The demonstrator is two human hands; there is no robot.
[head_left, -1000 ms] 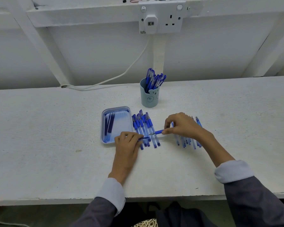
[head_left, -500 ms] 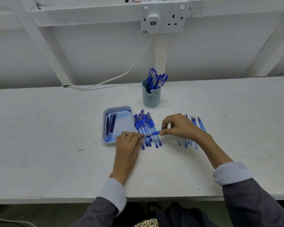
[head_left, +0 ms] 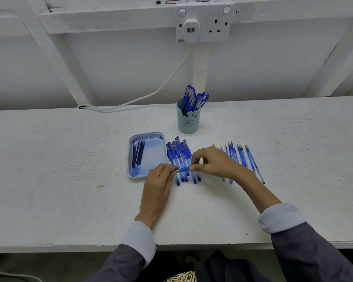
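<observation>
Blue pen [head_left: 184,169], left grip [head_left: 158,181] pinching its metal tip, right grip [head_left: 214,162] pinching its barrel

Wide bare table [head_left: 59,169] lies open left of the tray [head_left: 129,159] and right of the loose refills [head_left: 251,159]. My left hand [head_left: 157,184] is hemmed by the tray and the row of pens [head_left: 176,155]; my right hand [head_left: 214,161] fills the gap between pens and refills. Ahead, the pen cup [head_left: 188,123] blocks the way; the near strip toward me is free.
</observation>
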